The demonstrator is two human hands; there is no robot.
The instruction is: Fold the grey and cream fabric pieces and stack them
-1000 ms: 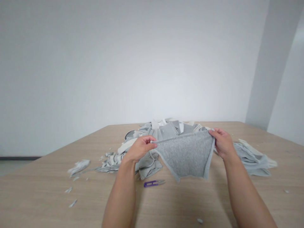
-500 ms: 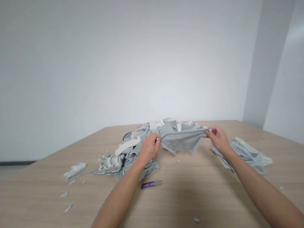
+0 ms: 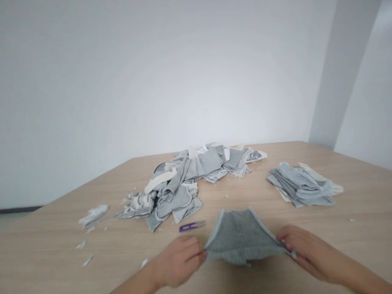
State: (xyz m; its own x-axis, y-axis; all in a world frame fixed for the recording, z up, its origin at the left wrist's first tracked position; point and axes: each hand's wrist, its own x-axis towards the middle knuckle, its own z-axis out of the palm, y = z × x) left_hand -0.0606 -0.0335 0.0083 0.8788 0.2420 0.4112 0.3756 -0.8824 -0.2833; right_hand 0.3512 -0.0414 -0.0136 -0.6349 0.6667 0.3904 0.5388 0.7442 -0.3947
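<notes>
A grey fabric piece with paler edging along its slanted sides is stretched between my two hands, low at the front of the table. My left hand pinches its left corner. On the other side, my right hand grips the right corner, a bit of edging poking out by the fingers. Loose threads hang from the near edge. Just beyond my left hand lie purple-handled thread snips, apart from the cloth.
Grey, white and striped cloth pieces form a heap from the left to the back of the wooden table. A smaller stack of cloth lies at the right. White scraps are scattered on the left.
Both hands have come down and nearer to me with the grey cloth, from above the far heap to the table's front. The back heap and right stack are now uncovered.
</notes>
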